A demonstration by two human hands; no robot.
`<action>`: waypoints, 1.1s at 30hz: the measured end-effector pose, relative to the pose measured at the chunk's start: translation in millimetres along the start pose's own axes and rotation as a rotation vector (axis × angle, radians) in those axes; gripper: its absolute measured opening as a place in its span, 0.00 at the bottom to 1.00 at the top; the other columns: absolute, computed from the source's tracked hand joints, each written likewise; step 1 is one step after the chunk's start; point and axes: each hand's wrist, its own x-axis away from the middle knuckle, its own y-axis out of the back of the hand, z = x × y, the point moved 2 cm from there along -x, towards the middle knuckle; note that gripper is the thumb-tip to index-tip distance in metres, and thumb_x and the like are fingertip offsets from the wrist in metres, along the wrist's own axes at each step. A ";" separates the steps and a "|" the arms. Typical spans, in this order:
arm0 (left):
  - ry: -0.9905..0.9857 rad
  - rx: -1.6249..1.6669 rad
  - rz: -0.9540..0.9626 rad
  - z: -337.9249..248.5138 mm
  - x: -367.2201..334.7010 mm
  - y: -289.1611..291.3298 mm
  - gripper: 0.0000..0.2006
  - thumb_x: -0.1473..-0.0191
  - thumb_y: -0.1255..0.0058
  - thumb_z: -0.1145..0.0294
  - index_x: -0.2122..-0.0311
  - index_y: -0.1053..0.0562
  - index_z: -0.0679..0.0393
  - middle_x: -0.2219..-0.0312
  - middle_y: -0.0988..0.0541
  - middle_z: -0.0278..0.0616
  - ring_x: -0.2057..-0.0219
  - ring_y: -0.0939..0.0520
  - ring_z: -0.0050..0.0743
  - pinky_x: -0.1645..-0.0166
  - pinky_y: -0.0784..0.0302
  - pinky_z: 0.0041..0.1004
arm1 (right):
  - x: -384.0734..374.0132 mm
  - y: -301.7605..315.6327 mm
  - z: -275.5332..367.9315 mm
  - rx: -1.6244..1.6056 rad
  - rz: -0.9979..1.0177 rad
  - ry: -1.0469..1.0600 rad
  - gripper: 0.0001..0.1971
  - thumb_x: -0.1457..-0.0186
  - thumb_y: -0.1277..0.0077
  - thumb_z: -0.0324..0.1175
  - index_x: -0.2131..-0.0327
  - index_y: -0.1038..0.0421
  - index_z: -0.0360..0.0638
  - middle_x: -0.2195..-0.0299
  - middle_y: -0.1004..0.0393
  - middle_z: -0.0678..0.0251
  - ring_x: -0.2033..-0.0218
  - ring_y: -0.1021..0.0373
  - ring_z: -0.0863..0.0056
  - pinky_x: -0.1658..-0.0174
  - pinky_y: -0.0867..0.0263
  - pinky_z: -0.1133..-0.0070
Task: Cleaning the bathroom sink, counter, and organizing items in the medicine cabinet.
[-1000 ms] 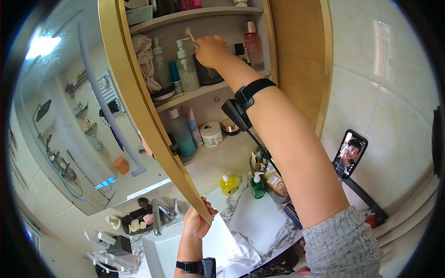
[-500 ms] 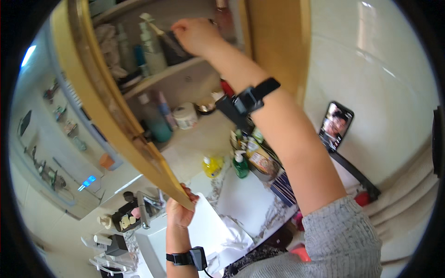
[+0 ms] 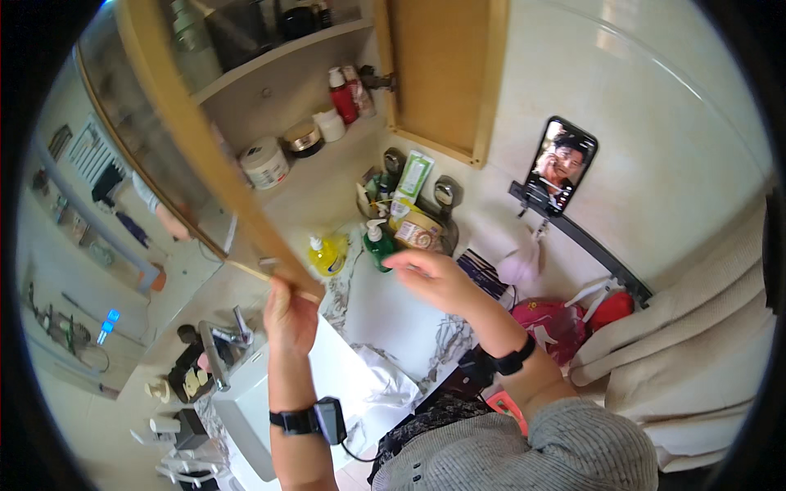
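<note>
Clamped round the lower end of a wood-framed cabinet door [image 3: 221,168]: left hand [image 3: 291,315], thumb and fingers on a smooth, straight edge, with reflective glass along the left. Well apart from it, right hand [image 3: 430,278], fingers loosely bent and parted, above a tabletop [image 3: 385,307] of glossy white marble pattern with grey-brown veins. Just beside those fingertips, a rounded green pump bottle [image 3: 377,248] of shiny plastic; impossible to tell whether touching. Farther left, a squat, see-through yellow bottle [image 3: 326,258]. Higher up, on a pale shelf [image 3: 308,166], left to right: a broad white jar [image 3: 265,164], a low gold-and-black jar [image 3: 304,139] and a slim red bottle [image 3: 341,96]. Near left forearm, a smooth white sink [image 3: 246,425] and a curved chrome tap [image 3: 214,356]. At right, a flat glassy phone [image 3: 561,168] on a black arm, above a beige towel [image 3: 704,352] in thick, soft folds.
</note>
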 end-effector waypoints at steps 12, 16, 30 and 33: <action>-0.034 -0.350 -0.249 12.1 -79.9 -20.2 0.22 0.48 0.53 0.52 0.57 0.37 0.60 0.64 0.28 0.39 0.64 0.25 0.29 0.59 0.33 0.29 | 68.0 17.1 -68.9 -0.035 -0.104 -0.210 0.11 0.44 0.58 0.31 0.61 0.32 0.35 0.66 0.27 0.68 0.64 0.33 0.83 0.59 0.39 0.85; 0.100 -0.512 -0.212 10.5 -57.9 -5.0 0.24 0.47 0.55 0.52 0.52 0.39 0.59 0.60 0.28 0.40 0.60 0.27 0.31 0.57 0.34 0.30 | 50.7 -5.4 -103.6 -0.037 -0.029 -0.192 0.11 0.44 0.57 0.31 0.60 0.32 0.36 0.64 0.27 0.65 0.62 0.32 0.80 0.59 0.37 0.83; 0.563 -1.340 -0.491 -24.2 287.4 173.4 0.20 0.48 0.53 0.61 0.55 0.33 0.67 0.62 0.25 0.49 0.61 0.25 0.32 0.55 0.32 0.27 | -85.2 -47.4 -203.9 0.711 -0.364 -0.245 0.39 0.57 0.48 0.37 0.45 0.56 0.33 0.49 0.47 0.42 0.50 0.46 0.48 0.47 0.47 0.66; 0.601 -1.192 -0.711 -9.3 365.6 184.2 0.19 0.47 0.56 0.63 0.54 0.33 0.67 0.64 0.25 0.45 0.64 0.25 0.27 0.57 0.32 0.26 | -103.6 -50.6 -202.2 0.586 -0.429 -0.393 0.42 0.56 0.48 0.37 0.43 0.63 0.37 0.48 0.50 0.43 0.49 0.46 0.48 0.48 0.45 0.65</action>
